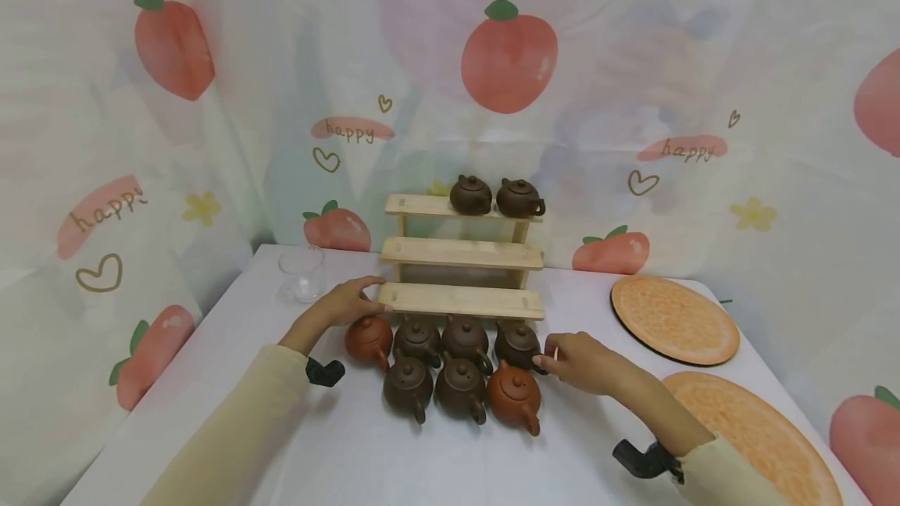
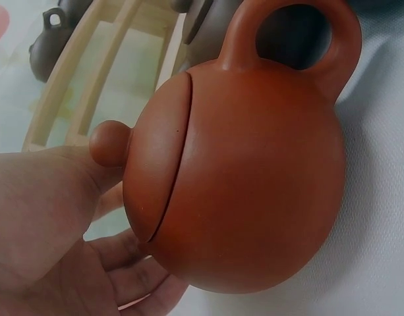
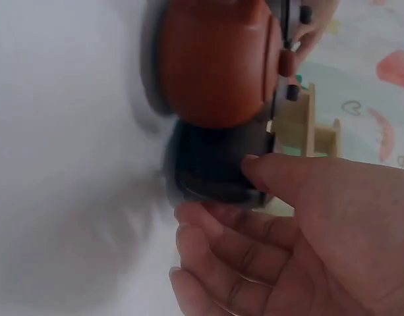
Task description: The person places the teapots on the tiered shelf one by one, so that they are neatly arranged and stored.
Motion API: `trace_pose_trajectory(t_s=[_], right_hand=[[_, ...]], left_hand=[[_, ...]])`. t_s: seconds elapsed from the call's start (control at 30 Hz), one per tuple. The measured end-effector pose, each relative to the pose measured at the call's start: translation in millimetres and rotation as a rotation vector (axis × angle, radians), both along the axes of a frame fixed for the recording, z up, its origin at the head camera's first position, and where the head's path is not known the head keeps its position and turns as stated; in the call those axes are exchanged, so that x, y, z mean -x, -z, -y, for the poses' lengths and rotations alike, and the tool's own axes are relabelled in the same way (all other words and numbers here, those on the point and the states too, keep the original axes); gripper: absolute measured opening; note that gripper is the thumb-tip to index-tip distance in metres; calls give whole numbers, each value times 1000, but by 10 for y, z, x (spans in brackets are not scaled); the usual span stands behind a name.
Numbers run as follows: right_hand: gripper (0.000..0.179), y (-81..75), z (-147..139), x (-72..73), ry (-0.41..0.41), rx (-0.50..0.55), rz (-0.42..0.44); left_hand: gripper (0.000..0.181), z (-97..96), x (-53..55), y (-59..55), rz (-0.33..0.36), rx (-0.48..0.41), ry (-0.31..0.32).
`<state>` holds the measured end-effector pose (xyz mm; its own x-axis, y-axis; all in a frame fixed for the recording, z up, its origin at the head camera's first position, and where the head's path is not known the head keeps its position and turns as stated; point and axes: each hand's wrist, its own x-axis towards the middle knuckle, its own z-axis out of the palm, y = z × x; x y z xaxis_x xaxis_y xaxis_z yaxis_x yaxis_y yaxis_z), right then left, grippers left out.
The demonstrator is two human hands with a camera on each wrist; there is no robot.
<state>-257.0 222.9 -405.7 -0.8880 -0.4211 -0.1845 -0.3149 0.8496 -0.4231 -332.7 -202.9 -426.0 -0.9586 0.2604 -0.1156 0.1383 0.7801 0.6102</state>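
My left hand [image 1: 348,303] is at the left end of the lowest board of a three-tier wooden display shelf [image 1: 460,300], thumb at its front edge and index finger at its back corner. Just below that hand sits an orange-brown teapot [image 1: 368,340], large in the left wrist view [image 2: 254,178]; it hides part of the fingers. With thumb and fingers, my right hand [image 1: 583,361] pinches the handle of a dark brown teapot [image 1: 517,343] at the right end of the back row. The right wrist view shows the thumb on this dark teapot [image 3: 215,164], somewhat blurred.
Several dark teapots [image 1: 462,389] and another orange-brown teapot [image 1: 515,397] stand close together before the shelf. Two dark teapots [image 1: 470,195] occupy the top tier. A clear glass vessel [image 1: 302,276] stands at left. Two round orange-patterned mats [image 1: 675,320] lie at right.
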Motion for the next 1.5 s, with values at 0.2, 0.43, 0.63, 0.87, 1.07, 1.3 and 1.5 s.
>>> trace_pose_trajectory(t_s=[0.2, 0.43, 0.63, 0.87, 1.07, 1.3, 1.5], right_hand=[[29, 237, 25, -38, -42, 35, -137], [23, 369, 43, -106, -51, 38, -261], [16, 419, 26, -118, -50, 77, -297], [16, 455, -2, -120, -65, 130, -319], [15, 447, -13, -122, -68, 171, -335], [14, 353, 1, -112, -76, 212, -342], [16, 202, 32, -90, -74, 229, -299]], left_hand=[[71, 3, -8, -9, -10, -4, 9], [71, 4, -12, 6, -16, -4, 14], [71, -4, -8, -3, -8, 4, 3], [71, -22, -37, -19, -8, -1, 0], [71, -20, -33, -18, -6, 5, 0], [71, -18, -24, -17, -3, 16, 0], [70, -21, -33, -36, -18, 22, 9]])
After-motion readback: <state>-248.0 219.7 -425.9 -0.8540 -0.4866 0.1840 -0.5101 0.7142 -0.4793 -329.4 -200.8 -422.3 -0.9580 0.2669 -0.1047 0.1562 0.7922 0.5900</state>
